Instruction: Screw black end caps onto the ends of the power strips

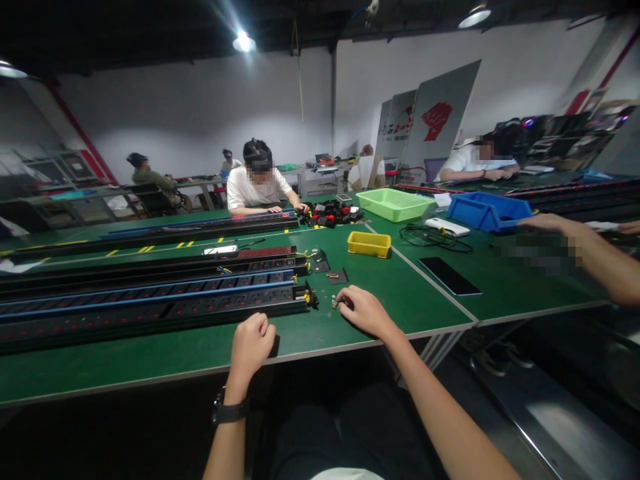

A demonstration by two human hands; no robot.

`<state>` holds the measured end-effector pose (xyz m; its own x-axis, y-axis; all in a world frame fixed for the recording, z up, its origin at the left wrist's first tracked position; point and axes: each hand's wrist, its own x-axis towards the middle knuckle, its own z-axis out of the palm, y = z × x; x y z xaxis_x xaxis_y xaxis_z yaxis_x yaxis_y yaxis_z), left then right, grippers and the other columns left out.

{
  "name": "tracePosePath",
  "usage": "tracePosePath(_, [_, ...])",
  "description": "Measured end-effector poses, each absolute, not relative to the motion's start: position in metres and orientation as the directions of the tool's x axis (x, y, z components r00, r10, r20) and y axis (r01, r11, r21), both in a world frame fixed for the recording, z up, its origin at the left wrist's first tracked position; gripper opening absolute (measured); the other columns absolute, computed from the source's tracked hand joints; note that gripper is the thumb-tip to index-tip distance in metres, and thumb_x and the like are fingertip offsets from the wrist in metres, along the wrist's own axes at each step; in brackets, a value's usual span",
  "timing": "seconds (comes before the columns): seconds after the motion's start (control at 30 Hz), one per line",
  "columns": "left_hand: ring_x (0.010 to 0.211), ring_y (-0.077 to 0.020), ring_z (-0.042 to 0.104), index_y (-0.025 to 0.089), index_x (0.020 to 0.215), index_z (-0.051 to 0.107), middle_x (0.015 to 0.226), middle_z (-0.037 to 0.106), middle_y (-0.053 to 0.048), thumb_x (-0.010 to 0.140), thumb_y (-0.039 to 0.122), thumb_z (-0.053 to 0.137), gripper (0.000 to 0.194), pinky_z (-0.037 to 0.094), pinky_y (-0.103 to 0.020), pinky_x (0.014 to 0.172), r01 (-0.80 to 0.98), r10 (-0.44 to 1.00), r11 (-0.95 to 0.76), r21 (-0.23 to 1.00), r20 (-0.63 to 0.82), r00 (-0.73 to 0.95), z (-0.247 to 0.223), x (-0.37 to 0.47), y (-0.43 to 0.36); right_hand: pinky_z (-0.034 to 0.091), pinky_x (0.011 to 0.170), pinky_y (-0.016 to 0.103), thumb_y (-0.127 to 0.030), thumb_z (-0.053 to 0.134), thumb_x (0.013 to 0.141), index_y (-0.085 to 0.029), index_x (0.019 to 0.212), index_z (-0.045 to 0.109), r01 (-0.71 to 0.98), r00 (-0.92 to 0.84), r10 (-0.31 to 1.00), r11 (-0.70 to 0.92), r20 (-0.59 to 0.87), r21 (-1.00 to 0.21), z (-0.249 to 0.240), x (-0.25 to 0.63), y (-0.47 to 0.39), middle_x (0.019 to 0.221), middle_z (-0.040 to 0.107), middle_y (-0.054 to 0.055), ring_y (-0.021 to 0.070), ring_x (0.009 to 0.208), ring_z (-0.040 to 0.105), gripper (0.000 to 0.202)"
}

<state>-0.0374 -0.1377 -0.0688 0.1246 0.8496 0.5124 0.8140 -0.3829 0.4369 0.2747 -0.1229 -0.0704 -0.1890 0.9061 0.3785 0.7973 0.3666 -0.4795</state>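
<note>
My left hand (253, 341) rests at the front edge of the green table, its fingers curled into a loose fist with nothing visible in it. To its right, my right hand (366, 311) reaches low over the tabletop, thumb and fingertips drawn together beside some tiny parts (334, 303), too small to name. Whether one is pinched cannot be made out. Left of those parts lies the end of a long black power strip (240, 301) with a row of sockets and yellow wires at its tip. A small dark plate (337, 276) with brass-coloured screws sits just beyond.
Beyond the plate stands a yellow bin (369, 245). A phone (450, 276), green basket (395, 204), blue bin (489, 212) and coiled black cable (434, 239) lie farther right. A co-worker (260, 180) works across the table; another person's arm (595, 250) reaches in at right.
</note>
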Motion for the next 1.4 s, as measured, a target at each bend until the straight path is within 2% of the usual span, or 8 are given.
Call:
tracePosePath(0.3, [0.053, -0.0119, 0.032, 0.022, 0.061, 0.023, 0.057, 0.032, 0.005, 0.078, 0.018, 0.046, 0.029, 0.020, -0.029, 0.058, 0.811, 0.854, -0.376, 0.448, 0.507, 0.116, -0.0676, -0.0357, -0.1378, 0.041, 0.079, 0.027, -0.023, 0.057, 0.093, -0.024, 0.102, 0.072, 0.798, -0.212, 0.901, 0.382, 0.378, -0.466, -0.0743, 0.2766, -0.1210, 0.094, 0.066, 0.003, 0.0175, 0.088, 0.063, 0.017])
tracePosePath(0.6, [0.054, -0.0119, 0.032, 0.022, 0.061, 0.022, 0.057, 0.031, 0.005, 0.079, 0.018, 0.046, 0.030, 0.020, -0.029, 0.058, 0.812, 0.862, -0.367, 0.454, 0.494, 0.113, -0.0662, -0.0355, -0.1391, 0.039, 0.072, 0.027, -0.025, 0.057, 0.094, -0.021, 0.087, 0.067, 0.804, -0.198, 0.908, 0.365, 0.368, -0.469, -0.0728, 0.2762, -0.1206, 0.087, 0.065, 0.002, 0.0166, 0.080, 0.060, 0.012])
tracePosePath(0.8, [0.055, -0.0121, 0.031, 0.022, 0.062, 0.021, 0.058, 0.031, 0.005, 0.078, 0.016, 0.046, 0.030, 0.019, -0.030, 0.058, 0.818, 0.873, -0.349, 0.458, 0.475, 0.107, -0.0661, -0.0358, -0.1396, 0.040, 0.071, 0.028, -0.027, 0.050, 0.098, -0.022, 0.088, 0.062, 0.767, -0.166, 0.903, 0.370, 0.396, -0.524, -0.0737, 0.2764, -0.1190, 0.087, 0.070, 0.003, 0.0188, 0.079, 0.063, 0.016])
tracePosePath(0.97, [0.055, -0.0122, 0.031, 0.022, 0.062, 0.021, 0.058, 0.032, 0.005, 0.079, 0.016, 0.046, 0.030, 0.019, -0.030, 0.059, 0.822, 0.870, -0.353, 0.447, 0.479, 0.113, -0.0656, -0.0358, -0.1394, 0.043, 0.073, 0.029, -0.027, 0.051, 0.096, -0.023, 0.087, 0.063, 0.719, -0.131, 0.894, 0.384, 0.429, -0.580, -0.0714, 0.2771, -0.1189, 0.087, 0.072, 0.003, 0.0196, 0.080, 0.065, 0.015])
tracePosePath(1.4, [0.055, -0.0123, 0.031, 0.022, 0.062, 0.022, 0.058, 0.030, 0.005, 0.078, 0.017, 0.046, 0.030, 0.019, -0.030, 0.059, 0.815, 0.861, -0.367, 0.448, 0.495, 0.115, -0.0654, -0.0360, -0.1386, 0.046, 0.073, 0.030, -0.023, 0.054, 0.091, -0.023, 0.096, 0.066, 0.673, -0.099, 0.858, 0.431, 0.505, -0.601, -0.0745, 0.2779, -0.1188, 0.092, 0.071, 0.003, 0.0181, 0.077, 0.062, 0.013])
